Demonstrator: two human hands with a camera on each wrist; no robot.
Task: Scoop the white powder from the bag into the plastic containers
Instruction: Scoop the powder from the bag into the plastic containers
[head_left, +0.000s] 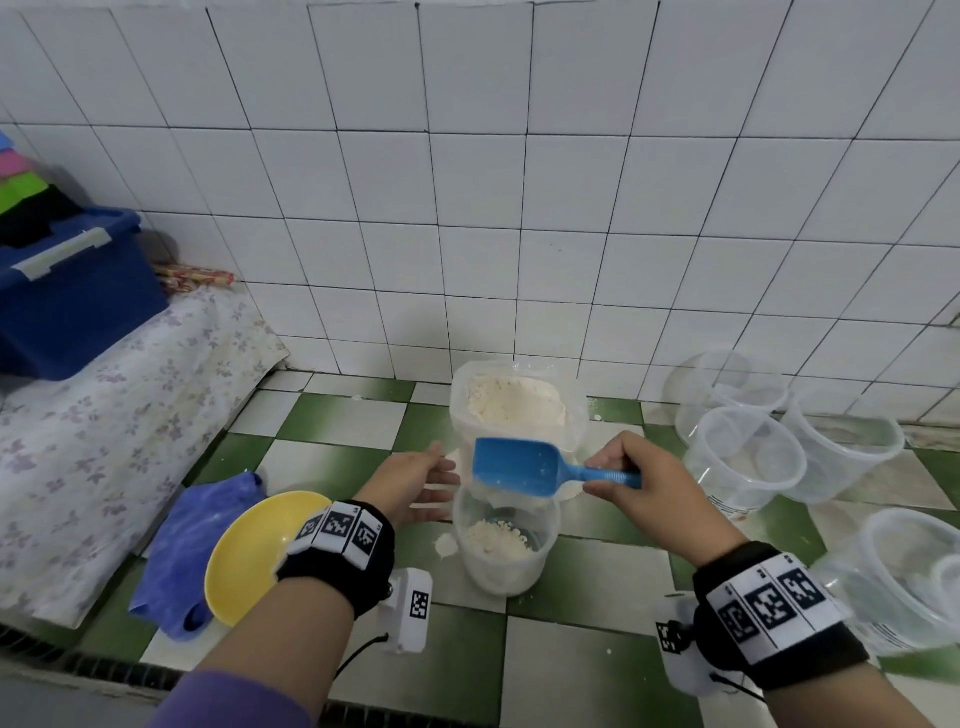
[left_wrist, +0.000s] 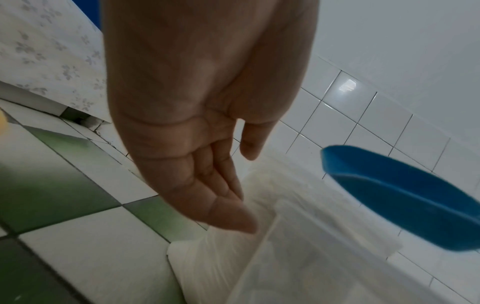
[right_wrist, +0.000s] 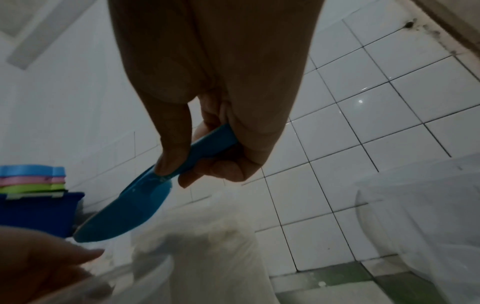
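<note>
On the green-and-white checkered floor (head_left: 337, 421) by the tiled wall: open bag (head_left: 511, 402) of white powder (head_left: 514, 400), clear plastic container (head_left: 504, 545) right in front of it with a little powder in the bottom. Right hand (head_left: 647, 480) pinching the blue scoop (head_left: 519, 467) by its handle, bowl hanging over the container's rim. Left hand (head_left: 415, 486) just beside the container, fingers relaxed, holding nothing. Empty containers (head_left: 748, 457) off to the right. No readable labels, only square black-and-white code tags on the wristbands (head_left: 343, 530).
</note>
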